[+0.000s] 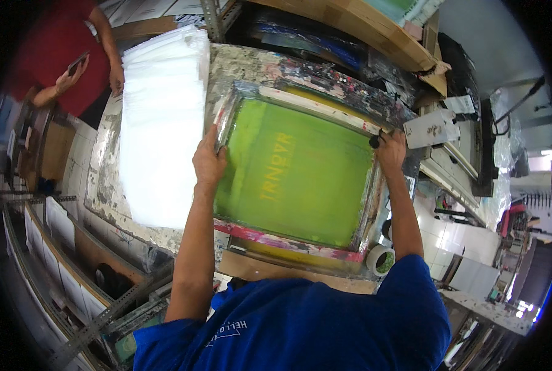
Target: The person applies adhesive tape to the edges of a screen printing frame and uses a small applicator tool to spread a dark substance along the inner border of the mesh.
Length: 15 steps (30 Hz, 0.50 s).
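Observation:
A screen-printing frame [325, 191] with green mesh lies on a paint-stained table in front of me. Yellowish lettering runs across the mesh. My left hand [210, 161] grips the left side of the frame, its fingers curled over the rim. At the far right corner, my right hand [392, 149] is closed on the frame edge, next to a small black knob [375, 142]. Whether its fingers also hold the knob I cannot tell. Left of the frame, close to my left hand, rests a tall, fanned stack of white sheets [161, 136].
A roll of tape [381, 260] sits by the near right corner. A person in a red shirt [53, 55] stands at the far left, holding a phone [77, 63]. Metal shelving [103, 315] is at lower left; cardboard [362, 28] lies beyond the table [106, 191].

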### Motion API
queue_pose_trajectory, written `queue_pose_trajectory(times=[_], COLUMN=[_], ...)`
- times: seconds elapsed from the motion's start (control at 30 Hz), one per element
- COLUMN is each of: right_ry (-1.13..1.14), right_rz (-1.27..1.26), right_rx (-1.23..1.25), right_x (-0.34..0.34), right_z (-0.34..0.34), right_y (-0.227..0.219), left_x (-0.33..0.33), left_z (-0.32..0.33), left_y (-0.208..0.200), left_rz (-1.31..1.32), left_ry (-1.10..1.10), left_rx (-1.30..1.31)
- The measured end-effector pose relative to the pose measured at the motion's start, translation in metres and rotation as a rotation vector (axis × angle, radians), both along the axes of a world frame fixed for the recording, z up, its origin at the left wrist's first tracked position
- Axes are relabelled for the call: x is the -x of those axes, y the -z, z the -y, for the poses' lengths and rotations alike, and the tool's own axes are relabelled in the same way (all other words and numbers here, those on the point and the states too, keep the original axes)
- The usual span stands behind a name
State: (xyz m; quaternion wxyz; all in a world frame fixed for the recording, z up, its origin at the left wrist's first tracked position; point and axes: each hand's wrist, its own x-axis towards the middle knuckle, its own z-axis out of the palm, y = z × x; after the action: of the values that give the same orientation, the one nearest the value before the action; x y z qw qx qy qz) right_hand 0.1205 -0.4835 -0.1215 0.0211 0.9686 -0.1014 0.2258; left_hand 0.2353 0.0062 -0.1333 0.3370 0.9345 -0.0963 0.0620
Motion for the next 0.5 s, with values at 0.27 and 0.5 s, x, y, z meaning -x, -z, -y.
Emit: queue_pose_trajectory(times=[0.27,0.5], right_ry=[-0.388,-0.600], right_rz=[0.144,0.248], right_rx=[-0.244,-0.137], right_x=[-0.056,-0.166], right_z=[-0.043,-0.190], right_y=[0.019,0.028], left_x=[0.000,0.000], left_z=[0.001,0.004], left_y=[0.000,-0.012], left_rz=[-0.009,-0.074], left_ry=[-0.006,-0.030], left_rx=[0.006,0.022])
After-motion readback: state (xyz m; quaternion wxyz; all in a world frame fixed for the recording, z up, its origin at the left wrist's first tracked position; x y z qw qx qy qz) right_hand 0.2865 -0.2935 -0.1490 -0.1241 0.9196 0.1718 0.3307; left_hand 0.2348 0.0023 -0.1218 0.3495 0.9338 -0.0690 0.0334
